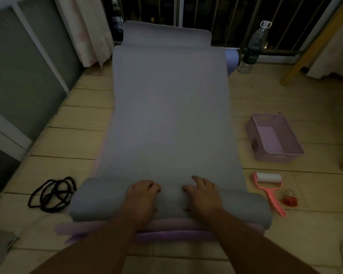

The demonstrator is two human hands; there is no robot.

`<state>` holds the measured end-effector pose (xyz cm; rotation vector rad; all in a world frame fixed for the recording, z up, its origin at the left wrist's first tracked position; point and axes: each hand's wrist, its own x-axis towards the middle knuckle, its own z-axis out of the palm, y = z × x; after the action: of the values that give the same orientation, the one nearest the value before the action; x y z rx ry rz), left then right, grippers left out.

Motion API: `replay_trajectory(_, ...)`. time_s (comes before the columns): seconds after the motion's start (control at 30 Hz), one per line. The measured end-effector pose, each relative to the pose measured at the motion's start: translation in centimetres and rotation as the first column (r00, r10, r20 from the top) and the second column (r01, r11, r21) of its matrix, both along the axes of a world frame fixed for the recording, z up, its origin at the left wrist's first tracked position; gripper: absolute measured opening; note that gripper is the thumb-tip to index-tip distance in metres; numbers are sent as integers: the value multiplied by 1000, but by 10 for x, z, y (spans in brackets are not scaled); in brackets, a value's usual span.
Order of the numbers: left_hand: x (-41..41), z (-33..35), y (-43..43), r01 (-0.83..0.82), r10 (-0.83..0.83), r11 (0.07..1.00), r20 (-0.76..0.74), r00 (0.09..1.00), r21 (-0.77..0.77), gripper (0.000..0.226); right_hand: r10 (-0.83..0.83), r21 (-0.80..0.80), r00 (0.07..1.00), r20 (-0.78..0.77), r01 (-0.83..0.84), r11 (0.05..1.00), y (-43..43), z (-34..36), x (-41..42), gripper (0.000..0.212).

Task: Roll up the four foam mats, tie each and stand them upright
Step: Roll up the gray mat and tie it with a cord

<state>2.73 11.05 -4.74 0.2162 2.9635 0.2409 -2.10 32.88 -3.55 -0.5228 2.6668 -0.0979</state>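
Observation:
A grey foam mat (pixel 166 107) lies flat on the floor, stretching away toward the railing. Its near end is wound into a thick roll (pixel 99 200) that spans the mat's width. My left hand (pixel 142 196) and my right hand (pixel 203 193) press palm-down on top of the roll, fingers spread over its far side. Under the grey mat, purple mats (pixel 166 234) stick out at the near edge. Another mat end (pixel 166 34) curls up at the far end, and a blue edge (pixel 232 56) shows at the far right. Black ties (pixel 52 194) lie in a loose heap left of the roll.
A purple plastic bin (pixel 273 139) sits on the floor to the right. A pink lint roller (pixel 269 186) and a small red object (pixel 290 198) lie nearer. A water bottle (pixel 252 48) stands by the railing (pixel 226 14). A glass partition (pixel 24 80) and curtain (pixel 87 30) bound the left.

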Motion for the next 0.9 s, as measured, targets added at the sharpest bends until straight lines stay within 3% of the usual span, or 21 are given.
replay_trajectory(0.07,2,-3,2,-24,24,998,-4,1000,55,67,51,19,998,-36,-51,999,-1,-2,-1,61)
replay_trajectory(0.13,-1,-2,1,12,-12,1000,132,991,4,79,92,26,996,9,-92,995,-3,-4,0,62)
replay_trajectory(0.2,-6,3,0,110,-64,984,303,951,-138,99,104,55,989,101,-110,992,-3,-7,4,79)
replay_trajectory(0.3,-8,6,4,132,-51,969,356,933,-208,117,152,127,984,95,-164,978,-5,-8,10,100)
replay_trajectory(0.37,-9,6,9,103,-30,970,313,949,-222,111,133,120,987,89,-143,982,-9,-6,10,90)
replay_trajectory(0.5,-19,18,5,59,-9,986,302,953,-155,72,97,64,988,119,-105,992,-14,7,2,62)
replay_trajectory(0.67,-36,36,-4,-1,32,998,448,894,-69,63,103,12,953,285,-111,994,-17,24,-17,70)
replay_trajectory(0.8,-24,21,-6,19,11,995,311,950,-93,84,87,-15,965,249,-85,996,-8,11,-10,78)
replay_trajectory(0.9,-4,6,-6,18,-6,997,143,990,-78,89,73,-14,995,69,-72,997,2,1,2,86)
